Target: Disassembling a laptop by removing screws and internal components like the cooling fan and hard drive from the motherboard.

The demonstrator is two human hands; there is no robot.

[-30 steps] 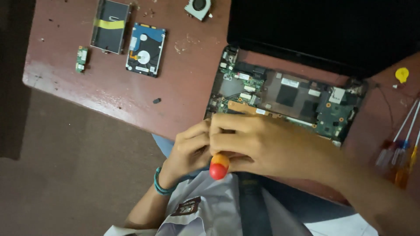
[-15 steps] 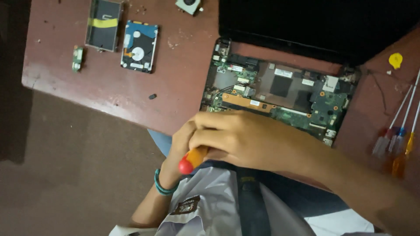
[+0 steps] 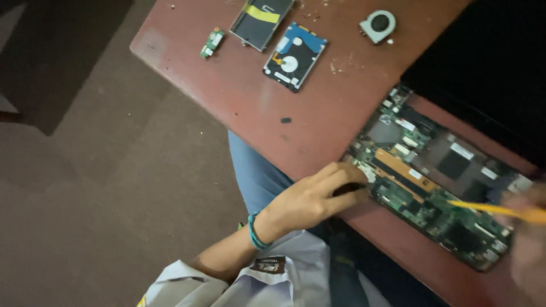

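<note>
Opened laptop base (image 3: 512, 267) on the red-brown table (image 3: 239, 102), holding the bare green motherboard (image 3: 426, 193) with its chips and an orange strip. Left hand (image 3: 310, 199) at the board's near corner, fingers curled against its edge, grip on anything impossible to tell. Right hand (image 3: 526, 250), blurred at the frame edge, closed around a yellow screwdriver (image 3: 489, 209) pointing over the board.

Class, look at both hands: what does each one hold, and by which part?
The right hand grips a yellow screwdriver by its handle end. The left hand holds nothing, resting at the circuit board edge.
</note>
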